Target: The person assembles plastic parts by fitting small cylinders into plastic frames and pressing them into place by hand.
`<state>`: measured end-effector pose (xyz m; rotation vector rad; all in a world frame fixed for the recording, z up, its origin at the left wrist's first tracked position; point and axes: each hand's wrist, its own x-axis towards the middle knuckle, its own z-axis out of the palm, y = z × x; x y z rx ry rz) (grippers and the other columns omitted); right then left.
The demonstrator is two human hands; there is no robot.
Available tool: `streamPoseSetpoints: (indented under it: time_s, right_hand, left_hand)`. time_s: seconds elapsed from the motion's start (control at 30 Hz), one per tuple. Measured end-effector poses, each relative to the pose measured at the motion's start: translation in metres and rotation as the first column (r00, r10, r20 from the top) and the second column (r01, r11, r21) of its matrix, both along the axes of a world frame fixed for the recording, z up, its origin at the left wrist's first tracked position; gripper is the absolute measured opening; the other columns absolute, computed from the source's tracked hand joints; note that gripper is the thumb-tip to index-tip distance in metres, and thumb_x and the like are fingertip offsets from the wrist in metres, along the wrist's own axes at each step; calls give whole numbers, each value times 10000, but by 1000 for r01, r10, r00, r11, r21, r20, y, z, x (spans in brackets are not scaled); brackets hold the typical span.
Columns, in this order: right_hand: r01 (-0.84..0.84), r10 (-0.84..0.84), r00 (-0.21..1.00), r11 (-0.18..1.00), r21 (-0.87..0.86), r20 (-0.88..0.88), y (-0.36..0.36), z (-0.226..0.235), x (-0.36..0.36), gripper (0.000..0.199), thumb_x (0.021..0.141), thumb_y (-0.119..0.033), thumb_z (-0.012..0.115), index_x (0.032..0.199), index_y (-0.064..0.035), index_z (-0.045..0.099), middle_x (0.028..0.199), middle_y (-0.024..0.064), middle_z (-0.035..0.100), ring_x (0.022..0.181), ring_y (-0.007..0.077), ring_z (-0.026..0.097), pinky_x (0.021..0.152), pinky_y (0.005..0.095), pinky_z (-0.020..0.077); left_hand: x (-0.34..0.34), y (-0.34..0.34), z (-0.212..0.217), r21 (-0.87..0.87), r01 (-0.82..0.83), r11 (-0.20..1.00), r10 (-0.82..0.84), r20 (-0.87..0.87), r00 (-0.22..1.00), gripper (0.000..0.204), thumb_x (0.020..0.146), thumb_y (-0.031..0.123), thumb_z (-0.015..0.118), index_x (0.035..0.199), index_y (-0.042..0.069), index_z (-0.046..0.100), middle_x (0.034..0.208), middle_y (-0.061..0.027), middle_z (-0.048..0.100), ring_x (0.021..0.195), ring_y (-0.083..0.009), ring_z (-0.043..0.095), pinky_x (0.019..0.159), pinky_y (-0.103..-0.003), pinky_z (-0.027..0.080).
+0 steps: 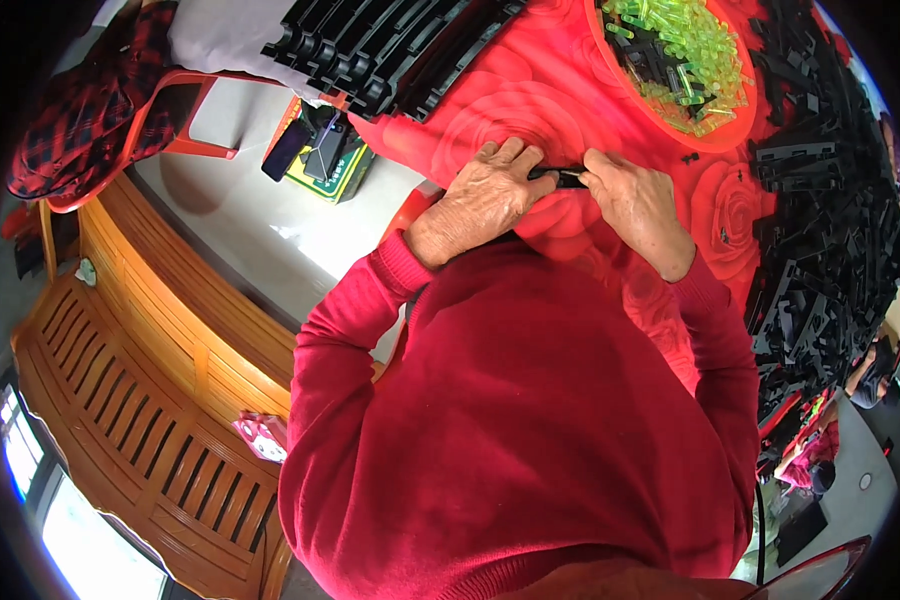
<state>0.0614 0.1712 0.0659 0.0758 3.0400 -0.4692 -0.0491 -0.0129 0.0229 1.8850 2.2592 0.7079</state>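
Note:
Between my hands, near the table's edge, is a small black plastic piece [567, 180], partly hidden by my fingers. My left hand [492, 192] is closed on its left end, thumb pressed along it. My right hand [635, 203] pinches at its right end with thumb and forefinger; whether it grips the piece itself or something tiny against it, I cannot make out. Beyond my right hand sits an orange-red basin [707, 147] holding small translucent yellow-green tubes [692, 45] and some black pieces.
Long black ribbed plastic strips [370, 50] lie side by side at the far left. A large heap of black plastic parts [820, 220] covers the right. The red rose-patterned tablecloth [500, 95] lies under my hands. A wooden bench [160, 400] and a box [335, 172] stand left.

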Motion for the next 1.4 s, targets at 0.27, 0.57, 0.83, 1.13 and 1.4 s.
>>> streamPoseSetpoints:
  time_s: [0.27, 0.57, 0.83, 1.13, 1.4]
  right_hand:
    - [190, -193, 981, 976, -104, -15, 1, 2, 19, 149, 882, -193, 589, 871, -81, 490, 750, 120, 608, 636, 337, 610, 505, 455, 446]
    - [192, -201, 979, 969, -158, -42, 1, -3, 16, 181, 867, -194, 618, 852, -75, 482, 734, 122, 618, 605, 345, 611, 493, 458, 450]
    - [163, -166, 986, 982, -100, -29, 0, 1, 15, 175, 857, -184, 626, 866, -73, 491, 728, 131, 619, 609, 344, 617, 496, 455, 460]
    - [112, -112, 994, 994, 2, 8, -3, -1, 8, 142, 865, -188, 600, 909, -79, 520, 737, 133, 626, 608, 321, 628, 493, 449, 462]
    - [88, -86, 994, 996, -33, 63, -1, 6, -3, 119, 856, -151, 590, 894, -64, 520, 686, 140, 624, 610, 336, 629, 511, 472, 461]
  left_hand:
    - [1, -2, 0, 48, -10, 999, 8, 32, 999, 278, 767, 128, 635, 1042, 98, 664, 938, -84, 534, 905, -274, 523, 790, -375, 461]
    - [2, 2, 0, 46, -18, 999, 17, 16, 1000, 260, 790, 145, 595, 1034, 137, 683, 917, -75, 533, 905, -248, 523, 765, -366, 478]
    - [4, 2, 0, 44, -20, 999, 20, 9, 1000, 290, 781, 146, 612, 1063, 148, 679, 923, -71, 532, 904, -244, 513, 751, -372, 475]
    - [2, 2, 3, -6, 1, 1000, -1, -23, 1000, 324, 788, 157, 611, 1108, 162, 662, 956, -66, 525, 919, -239, 503, 761, -363, 470]
    - [-1, 3, 9, -18, 39, 999, -40, -39, 998, 422, 714, 98, 638, 1135, 129, 651, 949, -86, 518, 912, -270, 513, 801, -373, 461]
